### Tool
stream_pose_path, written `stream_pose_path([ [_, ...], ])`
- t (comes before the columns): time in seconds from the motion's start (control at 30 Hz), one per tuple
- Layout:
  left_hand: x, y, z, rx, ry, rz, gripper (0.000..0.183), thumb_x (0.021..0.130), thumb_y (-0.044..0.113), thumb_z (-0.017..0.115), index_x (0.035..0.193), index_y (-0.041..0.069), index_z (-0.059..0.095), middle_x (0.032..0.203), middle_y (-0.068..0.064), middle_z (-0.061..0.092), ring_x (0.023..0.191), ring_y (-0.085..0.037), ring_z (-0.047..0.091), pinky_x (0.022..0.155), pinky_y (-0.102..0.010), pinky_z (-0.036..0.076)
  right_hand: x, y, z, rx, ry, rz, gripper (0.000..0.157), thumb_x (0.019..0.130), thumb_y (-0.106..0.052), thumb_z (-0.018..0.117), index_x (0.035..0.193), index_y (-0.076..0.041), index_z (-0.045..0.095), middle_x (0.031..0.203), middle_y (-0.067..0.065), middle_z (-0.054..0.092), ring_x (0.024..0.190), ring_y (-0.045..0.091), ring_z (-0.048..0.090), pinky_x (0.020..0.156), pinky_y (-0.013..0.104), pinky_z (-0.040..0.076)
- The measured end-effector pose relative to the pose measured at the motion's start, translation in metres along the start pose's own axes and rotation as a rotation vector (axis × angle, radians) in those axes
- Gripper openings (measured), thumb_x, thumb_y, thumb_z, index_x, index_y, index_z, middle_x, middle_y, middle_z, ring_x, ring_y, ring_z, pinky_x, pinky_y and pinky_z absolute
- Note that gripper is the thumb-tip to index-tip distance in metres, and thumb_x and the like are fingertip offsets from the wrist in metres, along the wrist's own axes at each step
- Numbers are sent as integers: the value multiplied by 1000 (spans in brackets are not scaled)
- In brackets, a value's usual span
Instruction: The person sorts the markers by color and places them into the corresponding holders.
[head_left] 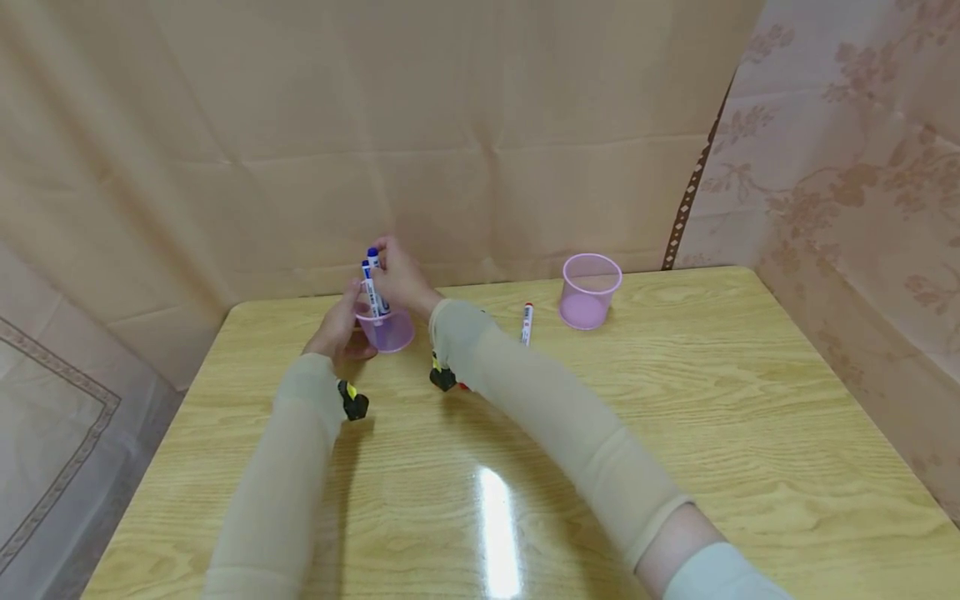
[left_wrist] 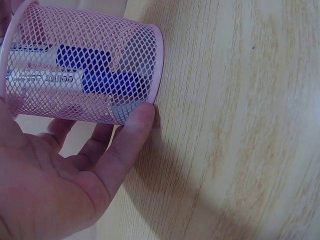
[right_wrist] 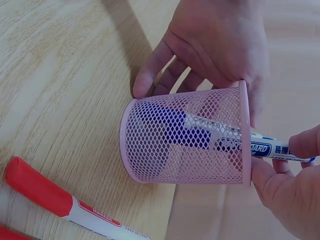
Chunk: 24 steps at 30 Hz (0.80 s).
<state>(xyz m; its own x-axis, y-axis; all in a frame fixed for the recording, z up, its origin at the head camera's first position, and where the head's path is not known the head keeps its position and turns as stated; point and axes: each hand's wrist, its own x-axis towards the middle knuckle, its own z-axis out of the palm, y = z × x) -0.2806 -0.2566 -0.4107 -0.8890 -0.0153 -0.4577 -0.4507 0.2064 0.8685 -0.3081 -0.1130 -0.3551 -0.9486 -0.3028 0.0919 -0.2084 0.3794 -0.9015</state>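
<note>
A pink mesh pen cup (head_left: 393,333) stands upright near the table's back edge, left of centre. Two white whiteboard markers (head_left: 371,292) with blue caps are inside, caps down, their blue ends above the rim. My left hand (head_left: 335,327) holds the cup from its left side, the thumb at the bottom ring in the left wrist view. At the rim, my right hand (head_left: 405,279) pinches the upper part of one blue marker (right_wrist: 262,149) between thumb and fingers. Through the mesh, both blue caps (left_wrist: 107,82) show near the cup's bottom.
A second pink mesh cup (head_left: 585,308) stands at the back, right of centre. Left of it lies a white marker (head_left: 527,323) with a red end. In the right wrist view a red-capped marker (right_wrist: 70,202) lies near the held cup, another red piece (right_wrist: 12,234) at the corner.
</note>
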Motion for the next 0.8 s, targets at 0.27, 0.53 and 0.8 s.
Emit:
stream_pose_path([
  [0.27,-2,1,2,-23,-3,2,97,96,78,15,155,3,33,146,-24,42,118,-35,53,97,-46,51,1,-1,9,-51,3,15,39,101,5,51,137,-5,44,123,14,62,104,22,61,88,29,51],
  [0.53,-2,3,2,-21,5,-5,102,93,83,16,156,4,32,149,-24,40,123,-37,51,100,-47,50,4,-5,13,-128,4,90,43,103,-1,52,144,-11,41,130,11,61,113,22,60,96,32,50],
  [0.8,-1,1,2,-20,10,-2,98,95,79,16,155,3,32,146,-23,41,118,-35,53,97,-46,52,5,-4,16,-198,-22,135,46,104,-8,54,147,-13,38,132,10,60,114,21,60,97,34,50],
])
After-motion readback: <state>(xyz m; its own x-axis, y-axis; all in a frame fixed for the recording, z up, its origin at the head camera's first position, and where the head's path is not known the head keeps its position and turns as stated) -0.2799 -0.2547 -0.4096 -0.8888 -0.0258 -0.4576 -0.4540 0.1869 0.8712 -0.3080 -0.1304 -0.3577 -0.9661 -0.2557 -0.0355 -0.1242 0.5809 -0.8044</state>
